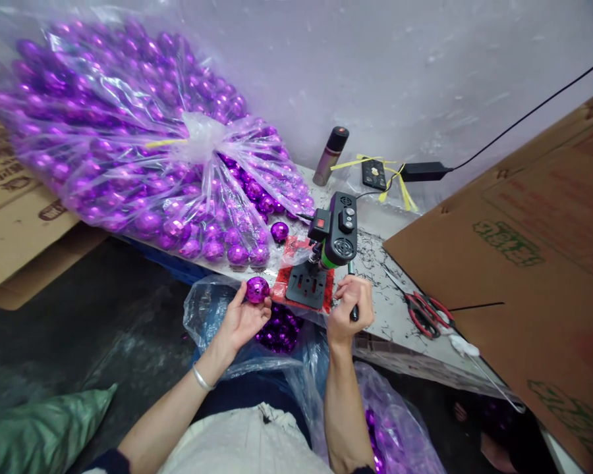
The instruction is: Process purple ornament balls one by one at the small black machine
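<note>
In my left hand (244,319) rests a shiny purple faceted ball (257,289), held by the fingers and thumb just left of a small bench drill press (340,230). My right hand (350,306) is wrapped round the black-gripped lever handle (354,312) of that press. The press has a slotted dark base plate (306,284) on a red mat (330,289). Another purple ball (279,232) lies on the table behind the mat. Below my left hand, an opened clear plastic bag (202,309) in my lap contains several purple balls (279,329).
A large tied clear bag of purple balls (148,171) fills the left. Behind the press stand a spray can (331,156) and a power adapter (427,172). Red-handled scissors (427,313) lie by a cardboard box (534,250) on the right. Dark shavings (375,263) litter the table.
</note>
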`<state>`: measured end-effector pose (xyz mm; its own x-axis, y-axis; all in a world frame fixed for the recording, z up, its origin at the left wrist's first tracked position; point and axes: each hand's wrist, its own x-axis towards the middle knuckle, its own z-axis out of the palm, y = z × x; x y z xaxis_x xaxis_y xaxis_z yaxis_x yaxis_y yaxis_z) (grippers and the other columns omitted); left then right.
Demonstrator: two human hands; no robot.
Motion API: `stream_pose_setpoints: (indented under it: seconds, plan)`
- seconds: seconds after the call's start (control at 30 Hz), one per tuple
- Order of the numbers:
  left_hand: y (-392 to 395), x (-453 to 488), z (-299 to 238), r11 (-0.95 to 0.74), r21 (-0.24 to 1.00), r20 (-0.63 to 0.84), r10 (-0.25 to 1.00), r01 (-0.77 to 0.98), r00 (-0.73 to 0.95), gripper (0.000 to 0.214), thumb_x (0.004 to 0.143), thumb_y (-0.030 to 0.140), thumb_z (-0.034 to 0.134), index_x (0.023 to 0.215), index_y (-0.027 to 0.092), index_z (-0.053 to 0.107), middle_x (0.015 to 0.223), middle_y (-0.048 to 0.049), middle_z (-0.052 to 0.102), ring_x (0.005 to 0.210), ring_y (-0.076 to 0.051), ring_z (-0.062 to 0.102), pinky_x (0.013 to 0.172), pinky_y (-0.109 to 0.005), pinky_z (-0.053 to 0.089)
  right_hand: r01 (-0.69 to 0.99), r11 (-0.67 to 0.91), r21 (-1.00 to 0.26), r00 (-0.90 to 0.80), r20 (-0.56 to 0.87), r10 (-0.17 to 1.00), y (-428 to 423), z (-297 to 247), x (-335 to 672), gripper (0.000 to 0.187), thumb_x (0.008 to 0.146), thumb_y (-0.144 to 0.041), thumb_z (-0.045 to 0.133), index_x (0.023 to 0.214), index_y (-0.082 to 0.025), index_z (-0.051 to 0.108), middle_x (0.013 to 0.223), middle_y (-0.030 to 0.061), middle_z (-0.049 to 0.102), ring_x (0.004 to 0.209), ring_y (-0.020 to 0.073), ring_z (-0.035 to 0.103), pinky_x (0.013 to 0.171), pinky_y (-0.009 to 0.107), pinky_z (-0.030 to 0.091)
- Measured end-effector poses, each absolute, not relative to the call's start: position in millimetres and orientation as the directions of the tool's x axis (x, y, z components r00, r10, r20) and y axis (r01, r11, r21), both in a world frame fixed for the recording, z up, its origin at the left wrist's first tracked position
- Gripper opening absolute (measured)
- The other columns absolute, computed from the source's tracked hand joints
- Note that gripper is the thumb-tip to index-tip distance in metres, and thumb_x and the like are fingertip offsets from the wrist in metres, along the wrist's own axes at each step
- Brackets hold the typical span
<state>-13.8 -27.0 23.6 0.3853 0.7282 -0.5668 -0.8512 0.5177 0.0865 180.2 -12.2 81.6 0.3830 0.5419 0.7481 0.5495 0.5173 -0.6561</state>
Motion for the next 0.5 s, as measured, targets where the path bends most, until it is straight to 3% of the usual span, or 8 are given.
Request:
stream_pose_setpoints:
  seconds: [0.2, 0.5]
  plan:
    - [-28.0, -10.1, 30.5, 0.488, 0.043, -0.610, 0.704, -0.872, 0.364, 0.038, 0.105, 0.043, 0.052, 0.104, 0.008, 0.067, 0.092, -0.0133, 0.073, 0.066, -0.013, 0.068, 0.057, -0.022, 0.056, 0.540, 0.524, -0.659, 0.377, 0.745, 0.550, -12.7, 82.0, 180.7, 0.038, 0.103, -0.024, 0.045, 0.066, -0.021, 0.053, 0.069, -0.0004, 0.058, 0.072, 0.0146, 0.060, 0.069, 0.030, 0.045]
    - [-21.5, -7.5, 29.2, 0.452, 0.251, -0.588, 0.773, -0.856, 0.236, 0.018, 0.098, 0.015, 0.054, 0.103, 0.008, 0.069, 0.094, -0.0151, 0.076, 0.077, -0.017, 0.073, 0.067, -0.024, 0.062, 0.534, 0.531, -0.659, 0.367, 0.746, 0.556, -12.6, 86.8, 180.3, 0.037, 0.103, -0.023, 0.044, 0.067, -0.021, 0.052, 0.069, -0.0007, 0.057, 0.072, 0.0144, 0.059, 0.069, 0.030, 0.045]
